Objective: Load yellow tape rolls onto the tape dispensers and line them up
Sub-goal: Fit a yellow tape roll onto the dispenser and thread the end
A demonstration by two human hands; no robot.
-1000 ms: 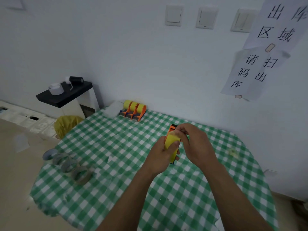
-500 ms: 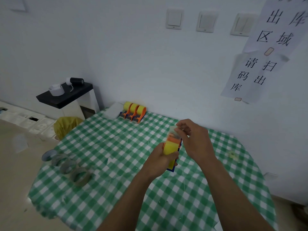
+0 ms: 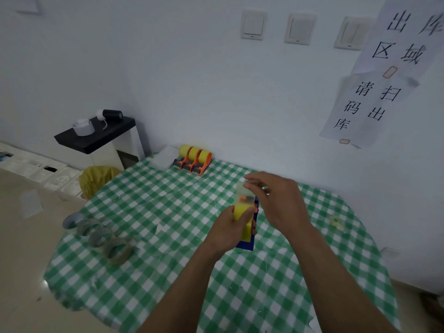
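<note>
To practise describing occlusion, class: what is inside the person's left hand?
The left hand grips a yellow tape roll on an orange-and-blue dispenser; the right hand pinches the tape end. Fingers hide most of the dispenser.

**Table layout, mid-task**

Three dispensers (image 3: 193,159) side by side at far edge of table (image 3: 156,272), against wall. Rolls (image 3: 101,234) in a row along left edge. Mid-table: left hand (image 3: 230,230) grips a dispenser (image 3: 247,243), and right hand (image 3: 278,203) behind it pinches the tape (image 3: 244,194). Stand (image 3: 96,138) behind-left of table.
</note>
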